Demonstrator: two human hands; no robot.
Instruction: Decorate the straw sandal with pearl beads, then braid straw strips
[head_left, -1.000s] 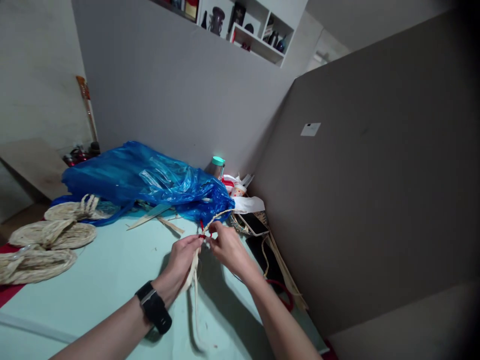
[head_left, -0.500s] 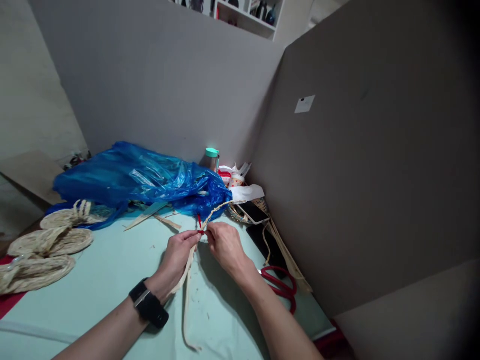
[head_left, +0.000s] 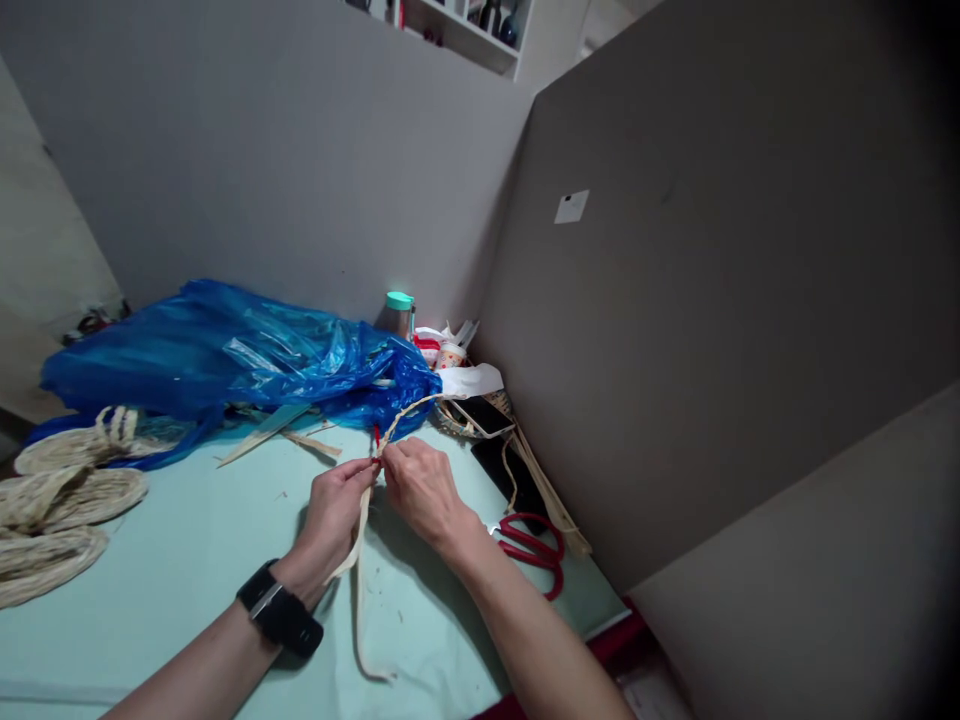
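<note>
My left hand [head_left: 335, 505], with a black watch on its wrist, pinches a pale straw cord where a bit of red cord is wrapped around it. Right beside it, my right hand [head_left: 422, 490] is closed with its fingertips at the same red spot; what exactly those fingers grip is hidden. From my hands the twisted straw cord [head_left: 405, 411] runs up toward the blue bag. Its loose flat ends [head_left: 360, 610] hang down onto the pale green table. A short red end [head_left: 377, 436] sticks up just above my fingers.
Woven straw sandals [head_left: 67, 490] lie at the left. A blue plastic bag [head_left: 217, 350] spreads along the back wall, with a green-lidded bottle [head_left: 397, 312] behind it. At right are red-handled scissors [head_left: 532, 550], a phone [head_left: 487, 415] on a basket, and long straw strips [head_left: 551, 485].
The camera view has turned slightly right, so everything sits further left. My right hand has drawn closer to my left at the red cord.
</note>
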